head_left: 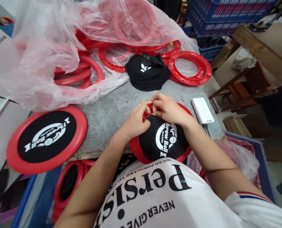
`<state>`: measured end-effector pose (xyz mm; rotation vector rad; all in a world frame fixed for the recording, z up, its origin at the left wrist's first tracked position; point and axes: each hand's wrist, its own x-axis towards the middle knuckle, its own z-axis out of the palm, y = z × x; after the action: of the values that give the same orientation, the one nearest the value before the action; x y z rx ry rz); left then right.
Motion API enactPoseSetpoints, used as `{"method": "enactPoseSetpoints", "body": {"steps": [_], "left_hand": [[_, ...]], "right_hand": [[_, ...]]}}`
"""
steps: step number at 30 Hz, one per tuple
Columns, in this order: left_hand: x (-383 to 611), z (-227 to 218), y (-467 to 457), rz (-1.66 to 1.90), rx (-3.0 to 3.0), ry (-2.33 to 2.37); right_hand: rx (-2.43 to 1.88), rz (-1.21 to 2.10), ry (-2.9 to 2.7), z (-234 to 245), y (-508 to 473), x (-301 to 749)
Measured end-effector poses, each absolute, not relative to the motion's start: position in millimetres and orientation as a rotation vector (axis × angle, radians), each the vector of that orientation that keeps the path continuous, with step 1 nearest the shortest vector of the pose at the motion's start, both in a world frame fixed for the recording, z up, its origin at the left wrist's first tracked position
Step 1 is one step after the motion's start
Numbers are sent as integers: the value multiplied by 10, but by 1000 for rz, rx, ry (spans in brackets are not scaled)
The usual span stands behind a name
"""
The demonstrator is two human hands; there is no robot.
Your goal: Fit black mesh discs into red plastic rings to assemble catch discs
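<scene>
In front of my body, a red ring with black printed fabric (148,139) across it rests at the table's near edge, tipped against my shirt. My left hand (138,118) is closed on the far rim of this disc, fingertips pinching where fabric meets ring. Right beside it, my right hand (166,107) is closed on the same rim, its fingers bent over the edge. The fingertips of both hands nearly touch. Just beyond them lies a heap of black fabric covers (148,71) with white print.
A red-rimmed disc (47,139) with black fabric lies at left, overhanging the edge. Bare red rings (190,68) and a plastic bag of rings (48,63) fill the back. A white power bank (202,110) sits at right. Blue crates (217,19) stand behind; bins flank me below.
</scene>
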<state>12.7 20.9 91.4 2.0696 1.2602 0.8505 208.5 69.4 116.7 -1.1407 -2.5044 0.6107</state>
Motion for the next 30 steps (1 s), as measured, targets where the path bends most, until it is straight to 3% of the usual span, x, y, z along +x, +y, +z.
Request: {"method": "enactPoseSetpoints", "body": {"steps": [13,30], "left_hand": [[388,740,49,1022,2020,1579],[443,714,103,1124,1862,1636]], "right_hand": [[-1201,659,-2397,1085,720,2270],[-1300,600,-2367,1089,662,2202]]}}
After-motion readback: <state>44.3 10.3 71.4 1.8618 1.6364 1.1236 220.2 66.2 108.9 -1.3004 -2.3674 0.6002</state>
